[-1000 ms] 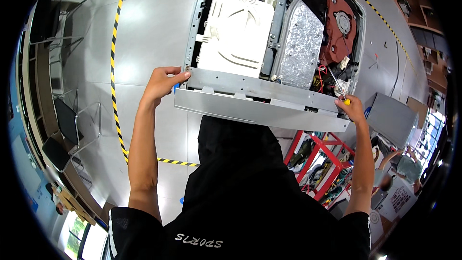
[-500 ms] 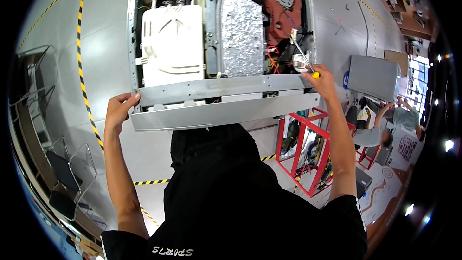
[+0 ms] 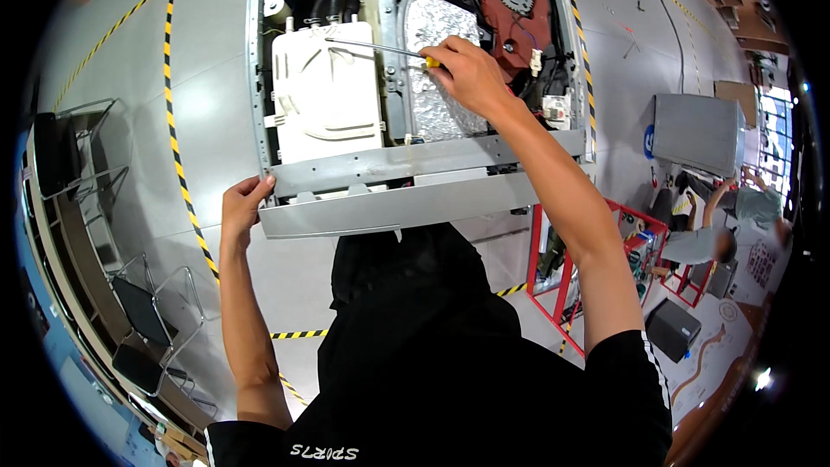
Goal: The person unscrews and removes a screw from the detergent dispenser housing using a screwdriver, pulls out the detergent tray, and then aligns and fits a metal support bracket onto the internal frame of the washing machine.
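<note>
An appliance with its top off stands before me, a grey metal front panel [image 3: 398, 212] and rail [image 3: 363, 163] along its near side. My left hand [image 3: 245, 206] is closed on the panel's left end, its thumb on the rail's corner. My right hand [image 3: 471, 78] grips a screwdriver [image 3: 380, 47] with a yellow handle, above a foil-covered part [image 3: 441, 112]. The shaft points left, its tip over the upper part of a white plastic box [image 3: 327, 104]; whether it touches is unclear. Right of the foil lies a red-brown cover [image 3: 514, 4].
A small white connector [image 3: 536, 62] hangs near the red-brown cover. Red metal frames [image 3: 553, 285] stand to the near right, a grey box [image 3: 699, 134] farther right. Another person [image 3: 696, 246] works at the right. Chairs [image 3: 143, 311] line the left, beyond striped floor tape [image 3: 173, 121].
My right hand has carried the screwdriver left from the appliance's right side, by the white connector, to above the foil and white box. My left hand stays at the panel's end. The view has shifted slightly.
</note>
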`<state>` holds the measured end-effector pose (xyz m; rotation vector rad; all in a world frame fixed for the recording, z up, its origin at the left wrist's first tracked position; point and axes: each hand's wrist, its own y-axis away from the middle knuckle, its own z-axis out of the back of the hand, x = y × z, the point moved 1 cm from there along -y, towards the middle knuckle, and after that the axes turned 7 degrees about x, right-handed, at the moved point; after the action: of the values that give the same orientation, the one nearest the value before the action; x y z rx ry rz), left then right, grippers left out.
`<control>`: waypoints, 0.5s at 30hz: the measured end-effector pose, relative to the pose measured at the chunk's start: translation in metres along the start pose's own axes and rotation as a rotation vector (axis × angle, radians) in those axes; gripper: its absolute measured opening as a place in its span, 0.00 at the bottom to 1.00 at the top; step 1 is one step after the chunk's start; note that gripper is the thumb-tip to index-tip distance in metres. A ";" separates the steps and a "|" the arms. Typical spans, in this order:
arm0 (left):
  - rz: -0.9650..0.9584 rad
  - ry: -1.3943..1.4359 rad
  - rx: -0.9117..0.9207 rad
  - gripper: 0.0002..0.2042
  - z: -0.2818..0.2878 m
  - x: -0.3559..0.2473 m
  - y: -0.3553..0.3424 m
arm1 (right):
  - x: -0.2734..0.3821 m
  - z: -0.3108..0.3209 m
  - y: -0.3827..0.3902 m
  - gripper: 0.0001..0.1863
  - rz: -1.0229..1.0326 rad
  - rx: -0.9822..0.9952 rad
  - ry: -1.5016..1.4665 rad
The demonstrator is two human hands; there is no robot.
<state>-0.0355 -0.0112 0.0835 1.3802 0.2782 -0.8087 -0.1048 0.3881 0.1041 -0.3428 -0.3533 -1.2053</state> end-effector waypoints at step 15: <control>-0.036 0.034 -0.032 0.30 0.002 0.014 -0.005 | 0.002 0.024 0.007 0.21 0.013 0.041 0.048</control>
<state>-0.0294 -0.0179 0.0719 1.3629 0.3420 -0.8084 -0.0994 0.3998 0.1260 -0.2800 -0.3335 -1.1898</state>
